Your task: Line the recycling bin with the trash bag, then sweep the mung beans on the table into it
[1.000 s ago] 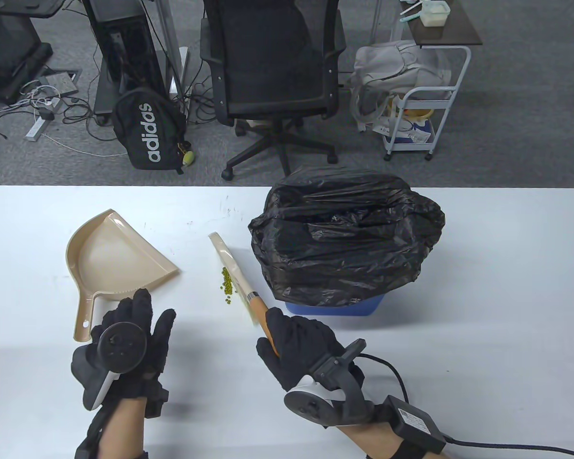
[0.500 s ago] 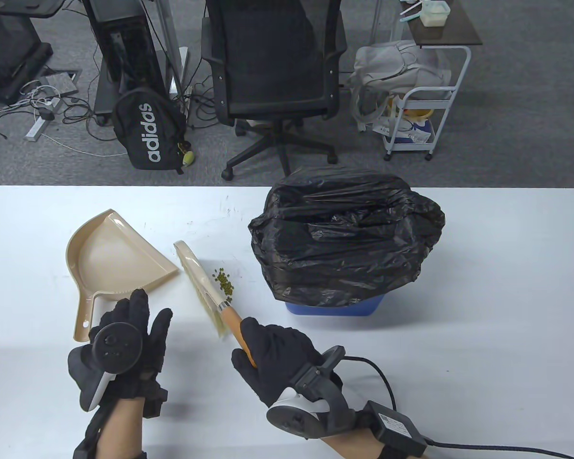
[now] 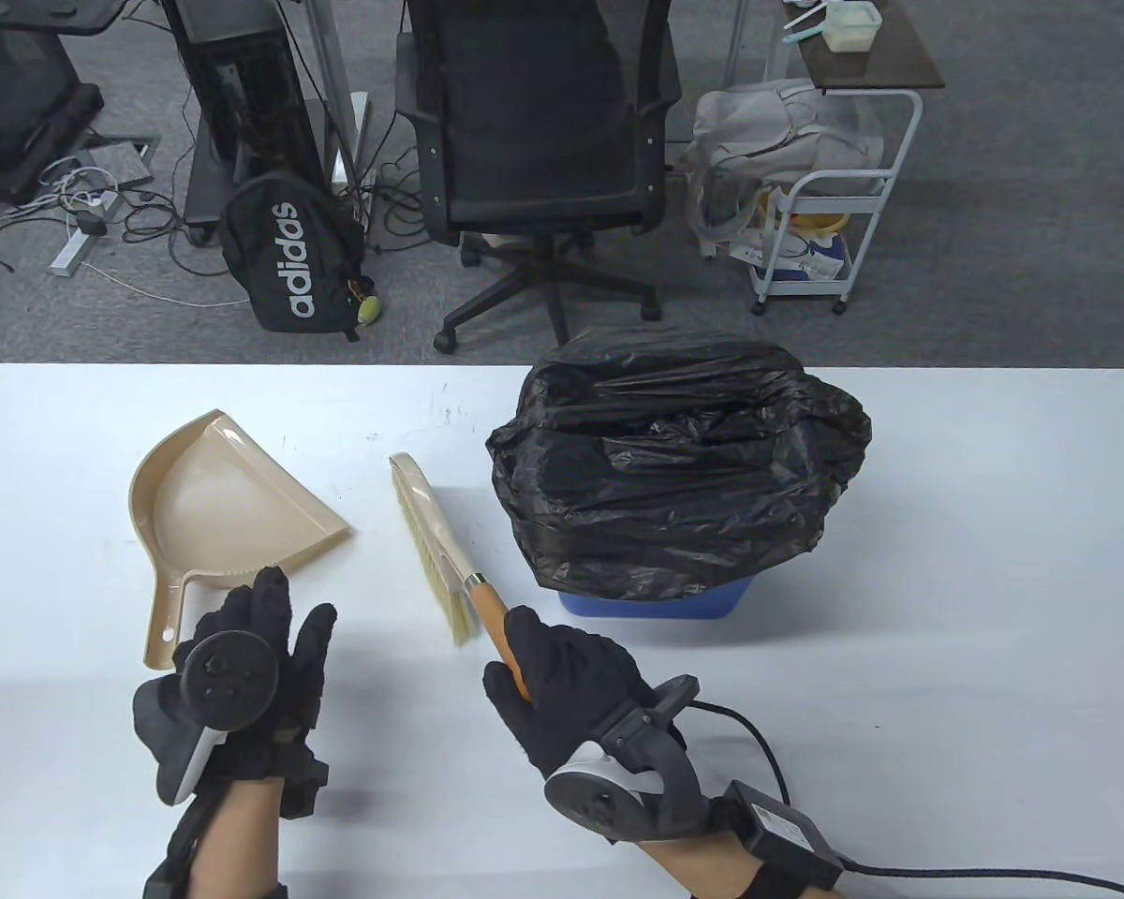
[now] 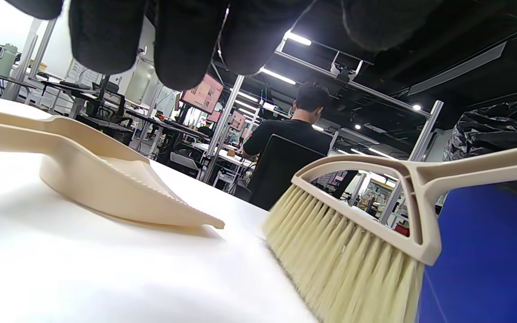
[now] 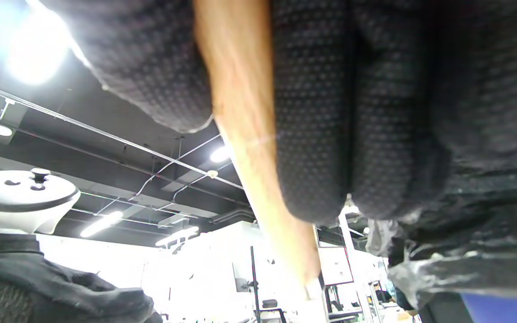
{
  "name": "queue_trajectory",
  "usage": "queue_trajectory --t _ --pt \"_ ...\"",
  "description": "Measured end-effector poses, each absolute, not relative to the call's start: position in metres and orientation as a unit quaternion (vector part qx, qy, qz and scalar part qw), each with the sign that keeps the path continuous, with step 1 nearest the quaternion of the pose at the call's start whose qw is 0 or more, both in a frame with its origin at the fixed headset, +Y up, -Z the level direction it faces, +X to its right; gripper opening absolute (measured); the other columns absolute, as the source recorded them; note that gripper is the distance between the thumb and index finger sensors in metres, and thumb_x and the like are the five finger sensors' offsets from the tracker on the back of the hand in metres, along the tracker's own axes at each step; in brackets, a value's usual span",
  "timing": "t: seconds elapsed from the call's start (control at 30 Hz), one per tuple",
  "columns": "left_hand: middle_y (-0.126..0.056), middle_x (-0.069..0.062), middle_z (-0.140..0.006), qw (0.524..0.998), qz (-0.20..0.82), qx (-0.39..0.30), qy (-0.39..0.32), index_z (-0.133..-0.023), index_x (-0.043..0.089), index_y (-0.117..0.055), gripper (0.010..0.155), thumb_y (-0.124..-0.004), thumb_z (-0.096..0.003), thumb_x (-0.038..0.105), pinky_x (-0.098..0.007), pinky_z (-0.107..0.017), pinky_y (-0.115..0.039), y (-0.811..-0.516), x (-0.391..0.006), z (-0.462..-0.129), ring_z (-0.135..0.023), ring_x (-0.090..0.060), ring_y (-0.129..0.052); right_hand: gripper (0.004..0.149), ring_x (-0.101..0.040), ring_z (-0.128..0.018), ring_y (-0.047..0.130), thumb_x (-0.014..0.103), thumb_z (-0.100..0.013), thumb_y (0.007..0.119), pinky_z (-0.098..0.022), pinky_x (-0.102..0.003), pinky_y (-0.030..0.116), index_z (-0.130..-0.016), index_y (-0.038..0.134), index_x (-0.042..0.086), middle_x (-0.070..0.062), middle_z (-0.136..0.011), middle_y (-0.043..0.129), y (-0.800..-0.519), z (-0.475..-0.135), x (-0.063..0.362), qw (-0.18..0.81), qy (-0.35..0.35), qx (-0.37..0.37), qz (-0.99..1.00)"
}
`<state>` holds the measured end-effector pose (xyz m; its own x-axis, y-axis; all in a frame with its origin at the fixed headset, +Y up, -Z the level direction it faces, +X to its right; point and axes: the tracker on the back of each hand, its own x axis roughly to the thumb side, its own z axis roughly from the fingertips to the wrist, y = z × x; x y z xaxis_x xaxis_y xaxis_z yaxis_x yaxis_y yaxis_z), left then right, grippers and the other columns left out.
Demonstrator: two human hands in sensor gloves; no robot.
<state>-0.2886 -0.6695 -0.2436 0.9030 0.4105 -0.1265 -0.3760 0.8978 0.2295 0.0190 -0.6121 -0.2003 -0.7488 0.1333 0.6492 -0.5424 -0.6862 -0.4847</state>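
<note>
A blue recycling bin (image 3: 656, 604) stands right of centre, draped in a black trash bag (image 3: 674, 459). My right hand (image 3: 534, 655) grips the orange handle (image 3: 498, 627) of a beige brush (image 3: 436, 538), whose bristles rest on the table left of the bin. In the right wrist view my fingers (image 5: 312, 112) curl round that handle (image 5: 249, 134). No mung beans show; the brush covers the spot where they lay. A beige dustpan (image 3: 225, 506) lies to the left. My left hand (image 3: 281, 618) hovers open just below its handle and holds nothing.
In the left wrist view the dustpan (image 4: 106, 184) and brush (image 4: 352, 251) sit close together, with the bin wall (image 4: 487, 251) behind the brush. An office chair (image 3: 534, 122), a backpack (image 3: 290, 253) and a white cart (image 3: 824, 187) stand beyond the table's far edge.
The brush swung left past the beans, then came back right and now sits over them, so they are out of sight. My left hand has barely moved.
</note>
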Motion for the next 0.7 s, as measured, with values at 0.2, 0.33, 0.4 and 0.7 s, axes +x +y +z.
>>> queue_trajectory --t 0.2,0.33,0.4,0.7 --pt "-0.071 -0.036 -0.109 0.971 0.202 0.096 0.088 -0.113 0.001 -0.066 0.081 -0.067 -0.0531 0.056 -0.085 -0.064 -0.046 -0.671 -0.289 -0.245 -0.092 -0.075 -0.064 0.057 -0.045 -0.04 0.11 0.035 -0.047 0.086 -0.028 -0.056 0.091 -0.078 0.092 -0.012 -0.027 -0.05 0.108 -0.598 -0.195 0.04 0.19 -0.365 0.286 0.866" --pt "-0.071 -0.036 -0.109 0.972 0.198 0.09 0.089 -0.113 0.001 -0.066 0.081 -0.067 -0.0531 0.056 -0.085 -0.064 -0.046 -0.674 -0.288 -0.247 -0.092 -0.075 -0.064 0.057 -0.045 -0.04 0.11 0.035 -0.047 0.086 -0.028 -0.056 0.091 -0.078 0.092 -0.012 -0.027 -0.05 0.108 -0.599 -0.194 0.053 0.166 -0.37 0.275 0.871" --pt "-0.071 -0.036 -0.109 0.972 0.197 0.088 0.09 -0.113 0.001 -0.066 0.081 -0.067 -0.0531 0.056 -0.085 -0.064 -0.046 -0.675 -0.287 -0.248 -0.092 -0.075 -0.063 0.057 -0.045 -0.039 0.11 0.035 -0.047 0.086 -0.028 -0.056 0.091 -0.078 0.092 -0.013 -0.028 -0.05 0.108 -0.605 -0.193 0.059 0.153 -0.37 0.268 0.876" --pt "-0.07 -0.036 -0.109 0.974 0.185 0.084 0.097 -0.114 0.002 -0.066 0.081 -0.068 -0.0529 0.056 -0.085 -0.064 -0.046 -0.681 -0.283 -0.251 -0.093 -0.075 -0.063 0.057 -0.045 -0.039 0.11 0.035 -0.047 0.086 -0.028 -0.056 0.091 -0.078 0.092 -0.012 -0.028 -0.05 0.108 -0.616 -0.194 0.062 0.154 -0.356 0.263 0.883"
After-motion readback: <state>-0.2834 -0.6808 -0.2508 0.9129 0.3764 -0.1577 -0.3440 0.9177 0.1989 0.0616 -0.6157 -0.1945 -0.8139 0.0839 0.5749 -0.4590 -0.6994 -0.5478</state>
